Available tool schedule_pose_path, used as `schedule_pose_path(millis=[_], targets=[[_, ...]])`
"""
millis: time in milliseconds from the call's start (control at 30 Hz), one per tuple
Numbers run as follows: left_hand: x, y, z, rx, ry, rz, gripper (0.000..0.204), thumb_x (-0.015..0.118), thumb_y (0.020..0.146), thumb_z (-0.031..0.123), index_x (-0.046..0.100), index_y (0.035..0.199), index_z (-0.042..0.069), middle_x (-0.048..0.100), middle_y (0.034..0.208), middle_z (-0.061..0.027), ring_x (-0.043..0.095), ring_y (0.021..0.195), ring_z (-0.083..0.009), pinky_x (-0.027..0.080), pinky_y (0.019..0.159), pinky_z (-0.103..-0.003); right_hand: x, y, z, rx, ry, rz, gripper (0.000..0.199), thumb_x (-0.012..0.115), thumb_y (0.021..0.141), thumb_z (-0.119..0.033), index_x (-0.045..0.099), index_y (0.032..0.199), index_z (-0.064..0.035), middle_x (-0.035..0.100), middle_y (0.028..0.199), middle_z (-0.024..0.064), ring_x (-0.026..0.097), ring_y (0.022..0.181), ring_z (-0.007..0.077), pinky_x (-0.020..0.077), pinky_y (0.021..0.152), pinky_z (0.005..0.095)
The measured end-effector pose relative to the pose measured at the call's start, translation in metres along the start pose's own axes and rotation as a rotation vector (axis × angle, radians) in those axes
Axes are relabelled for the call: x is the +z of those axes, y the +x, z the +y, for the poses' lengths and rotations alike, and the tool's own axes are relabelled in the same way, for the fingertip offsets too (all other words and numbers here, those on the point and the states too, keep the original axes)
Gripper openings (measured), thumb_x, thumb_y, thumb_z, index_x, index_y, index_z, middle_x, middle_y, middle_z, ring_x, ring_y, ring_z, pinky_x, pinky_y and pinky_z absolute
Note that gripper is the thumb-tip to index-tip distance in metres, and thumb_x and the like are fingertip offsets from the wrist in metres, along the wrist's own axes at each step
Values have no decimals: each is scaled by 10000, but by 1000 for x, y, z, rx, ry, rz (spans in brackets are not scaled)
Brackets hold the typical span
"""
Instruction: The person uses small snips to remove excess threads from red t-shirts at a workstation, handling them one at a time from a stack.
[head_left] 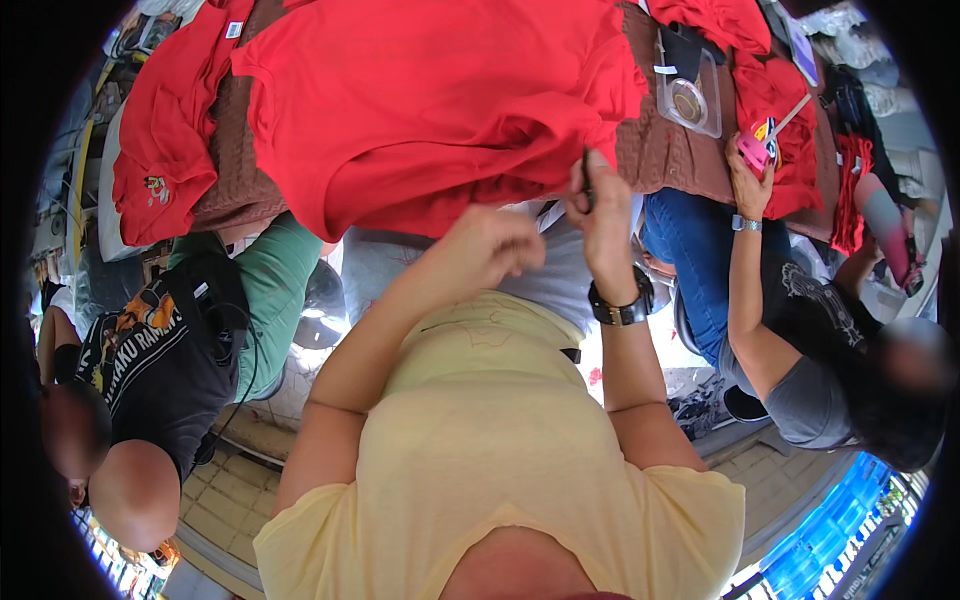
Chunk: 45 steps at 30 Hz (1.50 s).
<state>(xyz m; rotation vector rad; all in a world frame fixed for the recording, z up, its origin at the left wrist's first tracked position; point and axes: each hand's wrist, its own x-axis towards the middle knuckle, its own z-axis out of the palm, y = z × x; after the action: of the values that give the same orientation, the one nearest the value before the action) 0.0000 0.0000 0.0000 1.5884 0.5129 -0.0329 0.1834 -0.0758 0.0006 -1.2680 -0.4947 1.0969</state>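
Note:
A large red garment (430,110) lies spread over the table in front of me, its near edge hanging over the front. My right hand (606,215) is closed around a small, slender dark tool (588,180), which points up beside the garment's near right edge; its exact kind does not show. My left hand (497,243) is in front of my body, just below the hanging edge of the garment and apart from it. Its fingers look bent but are smeared by motion, and I see nothing in them.
A brown knitted cloth (680,155) covers the table. On it, a clear plastic box (690,95) holds a roll of tape. More red garments lie at left (165,150) and right (790,130). Seated people flank me; the right one's hand (750,175) holds a pink object.

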Motion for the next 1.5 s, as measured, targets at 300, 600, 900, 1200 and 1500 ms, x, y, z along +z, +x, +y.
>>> schedule_pose_path(millis=[300, 600, 900, 1200, 1500], targets=[[-11, -15, 42, 196, 577, 641, 293, 754, 832, 108, 626, 1079, 14, 585, 1078, -148, 575, 1061, -330, 476, 888, -450, -3, 22, -14, -463, -526, 348, 268, 770, 892, -203, 652, 1003, 11, 605, 821, 13, 482, 670, 72, 400, 590, 251], [-23, -9, -12, 323, -83, 879, 94, 723, 834, -59, 727, 923, -29, 676, 907, -84, 663, 760, -122, 514, 666, -274, -16, 27, -1, -305, -419, 197, 255, 769, 909, -169, 701, 1031, 45, 673, 855, 29, 575, 791, 76, 468, 709, 238], [-26, -31, 28, 120, 281, 663, 279, 762, 897, 155, 630, 1078, -11, 664, 1070, -113, 625, 1019, -203, 500, 905, -362, -19, 31, 6, -283, -325, 205, 258, 729, 962, -190, 712, 1045, 54, 632, 825, -12, 535, 764, 65, 457, 703, 235], [-40, 40, 25, 565, -50, 543, 424, 734, 870, 70, 637, 1283, 66, 606, 1133, -96, 593, 1076, -235, 455, 987, -361, -13, 20, -22, -196, -180, 80, 184, 693, 986, -189, 737, 957, -12, 490, 656, -115, 356, 549, -12, 247, 491, 203], [-8, 62, 21, 788, 582, 900, 220, 797, 786, 19, 712, 989, 32, 593, 968, -106, 615, 853, -271, 516, 722, -373, -3, 38, -19, -260, -341, 162, 238, 694, 968, -187, 737, 936, 45, 557, 675, -60, 430, 640, 22, 357, 546, 248]])
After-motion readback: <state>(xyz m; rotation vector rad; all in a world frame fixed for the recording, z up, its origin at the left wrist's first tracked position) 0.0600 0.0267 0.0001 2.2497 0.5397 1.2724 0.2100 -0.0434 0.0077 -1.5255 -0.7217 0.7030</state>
